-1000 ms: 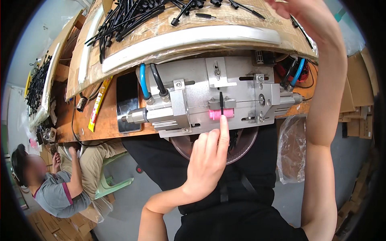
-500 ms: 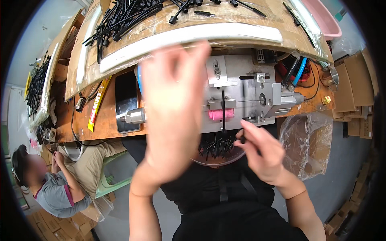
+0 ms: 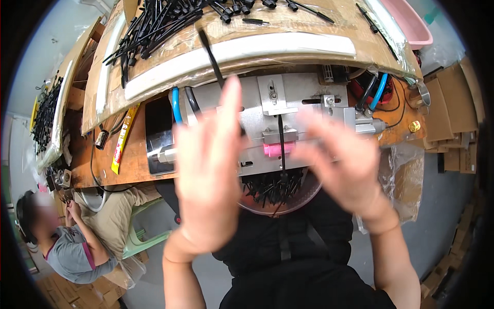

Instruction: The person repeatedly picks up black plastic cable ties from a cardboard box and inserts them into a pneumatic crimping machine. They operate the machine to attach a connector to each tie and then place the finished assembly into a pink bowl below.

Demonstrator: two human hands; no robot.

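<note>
My left hand (image 3: pixel 208 175) is raised over the left part of the metal fixture (image 3: pixel 252 98), its fingers closed on a thin black rod (image 3: pixel 208 49) with a thicker, brush-like tip. The rod slants up and away; its lower part is partly hidden by the fingers. My right hand (image 3: pixel 350 165) is at the fixture's right side, fingers smeared by motion, so whether they hold anything is unclear. Between the hands, another black rod (image 3: pixel 282 136) lies lengthwise across the fixture, over a pink block (image 3: pixel 272 150). Below it, a bowl (image 3: pixel 257 209) in front of my body holds many black pieces.
A plastic-wrapped cardboard surface (image 3: pixel 303 30) with a white padded edge carries a heap of black rods (image 3: pixel 170 23). A dark phone-like slab (image 3: pixel 160 129) and yellow packet (image 3: pixel 122 144) lie left. Blue tubing (image 3: pixel 381 92) runs at right. A co-worker (image 3: pixel 72 237) sits at far left.
My left hand has come down and nearer, now showing a black rod in it. My right hand has moved up from the bowl toward the fixture. The rod on the fixture stays in place.
</note>
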